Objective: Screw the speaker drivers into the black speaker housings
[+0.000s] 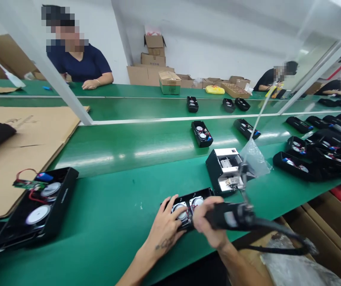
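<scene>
A black speaker case (207, 193) with two round white-and-silver speaker drivers (197, 201) lies on the green bench in front of me. My left hand (168, 220) grips its left end, thumb at the near side and fingers reaching over the case and onto the left driver. Closed round a black electric screwdriver (226, 216), my right hand (207, 222) is over the right part of the case. The tool lies nearly level, with a cable running off to the right. Its tip is hidden behind my fingers.
A black-and-silver screw feeder (225, 171) stands just beyond the case. Another open speaker case (51, 206) lies left beside cardboard (24, 147); several are piled at right (304, 159). More cases sit on the green belt (134, 139). A person (81, 63) sits across, others at far right.
</scene>
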Action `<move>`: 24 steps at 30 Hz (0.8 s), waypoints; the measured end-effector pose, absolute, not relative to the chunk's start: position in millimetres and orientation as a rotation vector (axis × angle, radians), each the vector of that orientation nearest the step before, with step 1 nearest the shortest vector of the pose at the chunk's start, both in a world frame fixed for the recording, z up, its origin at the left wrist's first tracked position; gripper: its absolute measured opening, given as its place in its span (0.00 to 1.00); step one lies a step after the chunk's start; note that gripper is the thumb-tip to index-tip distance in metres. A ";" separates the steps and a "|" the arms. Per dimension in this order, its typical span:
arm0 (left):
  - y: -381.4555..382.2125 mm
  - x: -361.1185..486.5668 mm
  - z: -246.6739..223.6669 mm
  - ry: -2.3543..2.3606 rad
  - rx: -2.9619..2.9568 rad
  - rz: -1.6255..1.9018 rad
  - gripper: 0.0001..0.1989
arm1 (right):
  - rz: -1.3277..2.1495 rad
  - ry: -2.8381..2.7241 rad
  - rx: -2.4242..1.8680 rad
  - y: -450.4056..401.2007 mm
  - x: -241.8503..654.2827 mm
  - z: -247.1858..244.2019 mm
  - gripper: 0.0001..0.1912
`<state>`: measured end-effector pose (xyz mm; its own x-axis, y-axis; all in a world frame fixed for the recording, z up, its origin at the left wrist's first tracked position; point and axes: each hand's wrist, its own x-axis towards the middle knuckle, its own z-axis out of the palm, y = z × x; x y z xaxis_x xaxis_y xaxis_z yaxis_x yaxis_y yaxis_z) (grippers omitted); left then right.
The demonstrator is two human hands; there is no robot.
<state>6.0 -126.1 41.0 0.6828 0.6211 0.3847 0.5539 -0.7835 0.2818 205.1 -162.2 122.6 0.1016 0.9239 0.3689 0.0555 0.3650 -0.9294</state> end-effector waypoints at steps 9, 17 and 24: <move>-142.5 -16.3 88.9 0.891 2.684 1.030 0.04 | 0.426 -0.730 -1.159 -122.7 333.4 104.1 0.24; -168.4 2.4 113.6 0.821 2.345 1.281 0.07 | 0.572 -0.743 -1.103 -131.8 329.6 103.5 0.23; -195.7 46.1 91.1 0.998 1.315 0.800 0.15 | 0.853 -0.727 -0.684 -189.2 284.7 164.0 0.16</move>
